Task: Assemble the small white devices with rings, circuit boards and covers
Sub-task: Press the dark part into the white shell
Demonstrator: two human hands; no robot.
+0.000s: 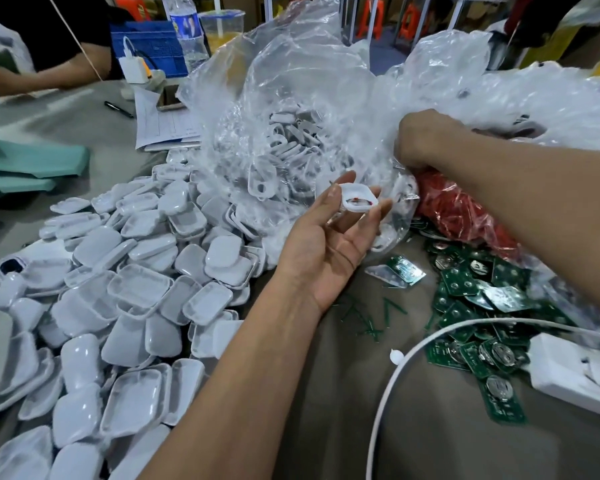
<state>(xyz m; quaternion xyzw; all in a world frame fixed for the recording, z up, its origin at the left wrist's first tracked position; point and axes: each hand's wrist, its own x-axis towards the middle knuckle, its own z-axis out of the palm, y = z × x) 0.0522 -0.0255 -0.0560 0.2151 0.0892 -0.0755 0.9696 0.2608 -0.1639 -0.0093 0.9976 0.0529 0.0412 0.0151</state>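
My left hand [329, 244] is palm up at the centre and holds a small white device shell [357, 199] in its fingertips; a red ring lies inside the shell. My right hand [426, 140] reaches into the bags at the upper right, fingers curled and hidden behind plastic above a bag of red rings [461, 209]. A heap of white covers [129, 299] fills the left. Green circuit boards [478, 306] lie scattered at the right. A clear bag of white shells [291, 143] stands behind my left hand.
A white cable [395, 375] curves across the lower right to a white box [575, 368]. Another person's arm [49, 74] rests at the far left, near a blue crate [149, 46], a bottle [187, 26], papers [163, 123] and a pen [118, 109]. Teal fabric [25, 168] lies at the left edge.
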